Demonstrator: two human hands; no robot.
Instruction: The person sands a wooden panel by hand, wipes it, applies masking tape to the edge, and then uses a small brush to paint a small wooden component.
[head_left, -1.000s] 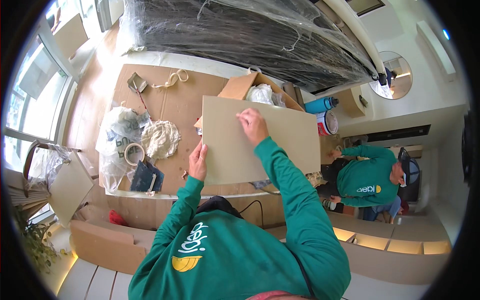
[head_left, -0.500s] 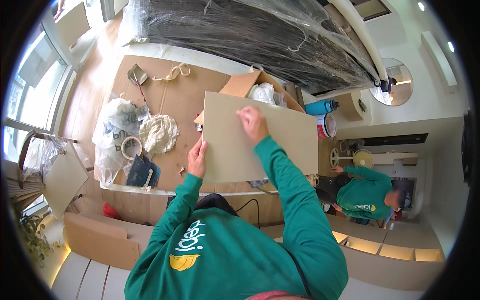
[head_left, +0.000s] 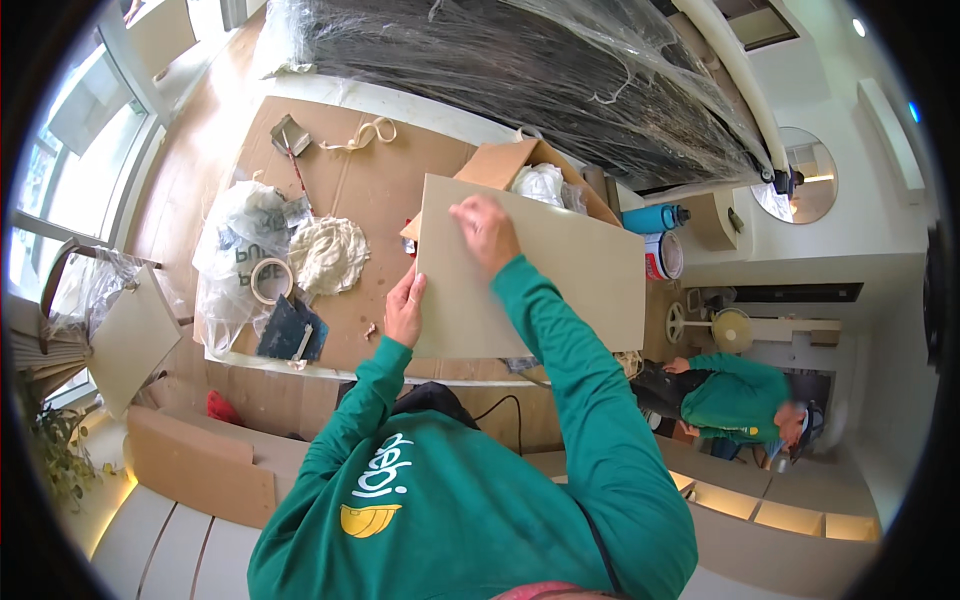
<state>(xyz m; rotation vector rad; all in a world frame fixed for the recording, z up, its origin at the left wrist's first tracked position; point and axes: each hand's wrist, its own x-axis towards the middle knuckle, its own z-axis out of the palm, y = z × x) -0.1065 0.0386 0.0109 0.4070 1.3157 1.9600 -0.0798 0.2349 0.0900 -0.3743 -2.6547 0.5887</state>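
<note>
A flat beige panel (head_left: 575, 285) lies tilted in front of me, over part of an open cardboard box (head_left: 492, 163). My left hand (head_left: 405, 310) grips the panel's left edge, thumb on top and the other fingers out of sight behind it. On the panel's upper left part rests my right hand (head_left: 487, 238), its fingers curled together against the surface. Whatever those fingers hold, if anything, is hidden. Crumpled white plastic (head_left: 540, 185) shows inside the box beyond the panel.
Cardboard sheeting (head_left: 385, 190) bears a bundled cloth (head_left: 328, 256), a tape roll (head_left: 271, 281), a dark scraper plate (head_left: 292, 330) and a plastic bag (head_left: 235, 235). Right of the box are a blue bottle (head_left: 655, 218) and a paint can (head_left: 664, 256). A co-worker (head_left: 735, 395) stands at the right.
My right hand has slid left across the panel, nearer its left edge. My left hand keeps its grip. The co-worker at the right has shifted a little.
</note>
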